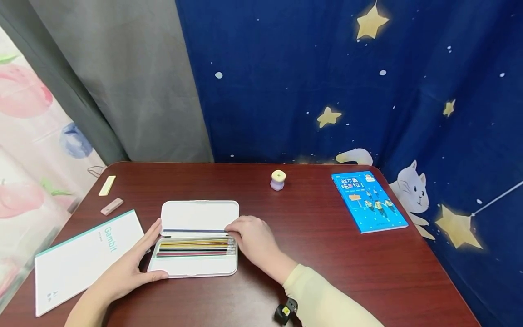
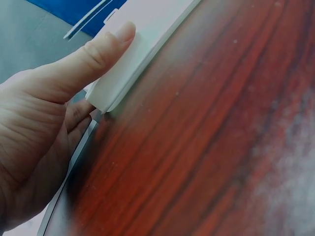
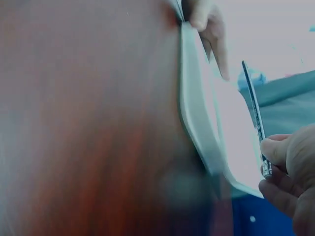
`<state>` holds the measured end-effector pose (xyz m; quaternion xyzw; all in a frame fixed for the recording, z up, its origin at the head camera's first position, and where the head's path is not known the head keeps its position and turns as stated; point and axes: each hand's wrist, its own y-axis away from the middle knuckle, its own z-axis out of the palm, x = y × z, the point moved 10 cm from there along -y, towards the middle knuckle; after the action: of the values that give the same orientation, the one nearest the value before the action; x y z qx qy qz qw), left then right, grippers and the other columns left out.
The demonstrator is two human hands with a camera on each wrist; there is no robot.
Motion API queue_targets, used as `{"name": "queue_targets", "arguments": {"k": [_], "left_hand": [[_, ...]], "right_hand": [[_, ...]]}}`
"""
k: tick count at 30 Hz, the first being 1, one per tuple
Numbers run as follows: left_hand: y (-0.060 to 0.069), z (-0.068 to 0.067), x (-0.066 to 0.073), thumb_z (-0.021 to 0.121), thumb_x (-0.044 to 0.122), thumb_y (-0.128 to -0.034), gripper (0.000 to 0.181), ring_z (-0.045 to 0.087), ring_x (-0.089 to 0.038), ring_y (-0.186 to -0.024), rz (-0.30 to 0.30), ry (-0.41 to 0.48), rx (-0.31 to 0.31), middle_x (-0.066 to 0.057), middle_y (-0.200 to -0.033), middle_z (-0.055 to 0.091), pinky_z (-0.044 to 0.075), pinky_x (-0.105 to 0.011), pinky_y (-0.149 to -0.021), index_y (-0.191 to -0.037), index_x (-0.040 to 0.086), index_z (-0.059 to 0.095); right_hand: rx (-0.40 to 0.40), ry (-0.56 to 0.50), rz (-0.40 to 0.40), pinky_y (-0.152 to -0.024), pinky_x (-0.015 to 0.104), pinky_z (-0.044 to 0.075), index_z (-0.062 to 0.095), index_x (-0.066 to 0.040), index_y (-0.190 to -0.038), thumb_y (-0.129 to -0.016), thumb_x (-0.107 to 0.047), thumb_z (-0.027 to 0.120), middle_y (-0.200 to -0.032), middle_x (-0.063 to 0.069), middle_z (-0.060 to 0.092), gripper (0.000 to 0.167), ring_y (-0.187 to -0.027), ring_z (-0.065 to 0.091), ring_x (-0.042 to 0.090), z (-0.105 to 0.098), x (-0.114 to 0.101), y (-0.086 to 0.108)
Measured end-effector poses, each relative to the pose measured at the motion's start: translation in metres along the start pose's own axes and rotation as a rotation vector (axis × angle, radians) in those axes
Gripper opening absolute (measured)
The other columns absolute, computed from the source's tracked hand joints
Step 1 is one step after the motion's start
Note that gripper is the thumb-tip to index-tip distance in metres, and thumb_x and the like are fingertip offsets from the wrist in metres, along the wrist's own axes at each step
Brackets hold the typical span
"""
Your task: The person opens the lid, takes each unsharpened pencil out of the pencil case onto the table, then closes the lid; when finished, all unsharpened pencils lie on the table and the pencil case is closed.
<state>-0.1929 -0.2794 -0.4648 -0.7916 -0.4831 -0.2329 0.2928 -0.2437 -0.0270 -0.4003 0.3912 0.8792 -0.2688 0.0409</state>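
A white pencil case lies with its lid folded back, several pencils side by side in its lower half. My right hand pinches a dark pencil near one end; in the right wrist view the pencil stands out between thumb and fingers of the hand. Spread around the case's left side is my left hand, thumb at the lower left corner and fingers beside the lid. The left wrist view shows the left hand's thumb resting on the case.
A white notebook lies at the left, partly under the left arm. Behind it are a pink-grey eraser-like block and a pale yellow one. A small yellow-and-purple object stands at the back; a blue book lies at right.
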Motion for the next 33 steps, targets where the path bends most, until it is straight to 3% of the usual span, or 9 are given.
{"name": "queue_targets", "arguments": {"k": [6,11,16,23,33], "left_hand": [[0.0,0.001,-0.001,0.092,0.024,-0.0804,0.116,0.005,0.009,-0.153,-0.007,-0.003,-0.011,-0.017,-0.174,0.012,0.012,-0.001,-0.108,-0.168,0.009,0.017],[-0.001,0.003,-0.001,0.092,0.024,-0.0812,0.115,0.005,0.01,-0.153,-0.006,0.003,-0.014,-0.017,-0.174,0.011,0.012,0.0,-0.107,-0.168,0.009,0.017],[0.0,0.002,-0.001,0.092,0.024,-0.0813,0.115,0.004,0.011,-0.153,-0.003,-0.013,-0.012,-0.018,-0.174,0.012,0.011,0.0,-0.107,-0.168,0.009,0.017],[-0.002,0.0,0.003,0.092,0.025,-0.0804,0.116,0.006,0.01,-0.153,0.013,-0.025,-0.011,-0.018,-0.173,0.014,0.011,-0.001,-0.109,-0.167,0.007,0.018],[0.0,0.001,0.0,0.092,0.025,-0.0809,0.115,0.006,0.011,-0.152,0.002,-0.018,-0.011,-0.017,-0.174,0.013,0.011,0.0,-0.108,-0.168,0.009,0.018]], "right_hand": [[0.079,0.031,0.027,-0.084,0.031,0.057,0.083,-0.017,-0.108,-0.093,-0.008,0.079,-0.1,-0.005,0.076,0.019,-0.096,0.07,0.015,-0.026,0.033,0.003],[0.116,0.035,0.066,-0.083,0.034,0.058,0.084,-0.017,-0.101,-0.09,-0.005,0.081,-0.097,-0.003,0.076,0.016,-0.095,0.071,0.018,-0.044,0.067,0.008],[0.125,-0.041,0.181,-0.088,0.036,0.057,0.084,-0.016,-0.098,-0.091,-0.004,0.08,-0.097,-0.002,0.077,0.015,-0.096,0.073,0.017,-0.051,0.118,0.016],[0.082,-0.057,0.374,-0.089,0.041,0.057,0.084,-0.016,-0.098,-0.092,-0.005,0.08,-0.099,0.0,0.077,0.013,-0.097,0.073,0.02,-0.054,0.187,0.035],[-0.028,-0.063,0.52,-0.098,0.046,0.054,0.084,-0.016,-0.101,-0.094,-0.007,0.078,-0.107,0.003,0.077,0.013,-0.11,0.07,0.025,-0.041,0.233,0.04]]}}
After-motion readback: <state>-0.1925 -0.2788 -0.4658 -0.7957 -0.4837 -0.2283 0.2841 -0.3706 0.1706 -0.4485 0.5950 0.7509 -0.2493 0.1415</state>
